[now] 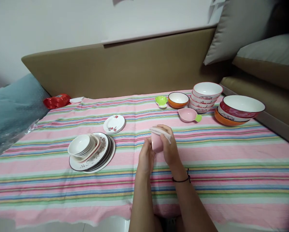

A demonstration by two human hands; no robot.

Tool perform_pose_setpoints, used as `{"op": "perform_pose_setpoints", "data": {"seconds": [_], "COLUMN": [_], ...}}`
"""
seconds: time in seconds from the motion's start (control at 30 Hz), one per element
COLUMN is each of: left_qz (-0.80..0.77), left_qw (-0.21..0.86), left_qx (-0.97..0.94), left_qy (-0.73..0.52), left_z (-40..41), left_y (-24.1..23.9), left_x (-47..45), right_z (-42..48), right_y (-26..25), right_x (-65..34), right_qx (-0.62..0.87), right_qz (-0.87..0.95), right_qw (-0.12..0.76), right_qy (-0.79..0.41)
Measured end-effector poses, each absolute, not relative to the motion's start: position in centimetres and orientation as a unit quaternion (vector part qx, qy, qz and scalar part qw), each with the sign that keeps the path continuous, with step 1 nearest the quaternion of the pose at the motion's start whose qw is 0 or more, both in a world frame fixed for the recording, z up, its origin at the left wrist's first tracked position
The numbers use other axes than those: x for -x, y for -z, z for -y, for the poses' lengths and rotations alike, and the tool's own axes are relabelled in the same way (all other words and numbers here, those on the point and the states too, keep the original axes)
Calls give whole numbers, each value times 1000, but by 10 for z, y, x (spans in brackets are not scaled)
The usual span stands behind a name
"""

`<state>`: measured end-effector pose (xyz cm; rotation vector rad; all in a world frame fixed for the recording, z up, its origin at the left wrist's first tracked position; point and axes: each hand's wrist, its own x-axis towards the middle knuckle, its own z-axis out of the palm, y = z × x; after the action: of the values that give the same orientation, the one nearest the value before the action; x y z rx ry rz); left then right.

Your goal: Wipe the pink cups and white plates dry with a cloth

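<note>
Above the striped tabletop (207, 161), both hands, left hand (146, 158) and right hand (170, 149), grip a small pink bowl (156, 143) and white cloth (161, 132).

A striped cloth (207, 167) covers the table, bearing stacked plates (92, 151) near left, small flowered plates (114, 124) beyond, and bowl stacks (206, 96) with little dishes far right.

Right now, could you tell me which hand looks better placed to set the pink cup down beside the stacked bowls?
Probably the right hand. It wraps the pink cup together with a white cloth, and the stacked bowls lie on its side. The left hand only steadies the cup from the opposite side.
</note>
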<state>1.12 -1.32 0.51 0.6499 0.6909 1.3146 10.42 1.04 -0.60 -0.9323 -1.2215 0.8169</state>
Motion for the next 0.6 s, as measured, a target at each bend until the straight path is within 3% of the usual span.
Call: {"op": "perform_pose_setpoints", "data": {"seconds": [0.2, 0.6], "left_qz": [-252, -248], "left_qw": [709, 699], "left_qx": [-179, -77], "left_qy": [-634, -666], "left_z": [14, 5], "left_y": [-13, -14], "left_x": [-7, -8], "right_z": [-6, 4], "right_y": [3, -3], "right_x": [-106, -122], "right_qx": [352, 323], "right_qz": [700, 751], "right_qw": [569, 533], "right_qy": [-249, -219]}}
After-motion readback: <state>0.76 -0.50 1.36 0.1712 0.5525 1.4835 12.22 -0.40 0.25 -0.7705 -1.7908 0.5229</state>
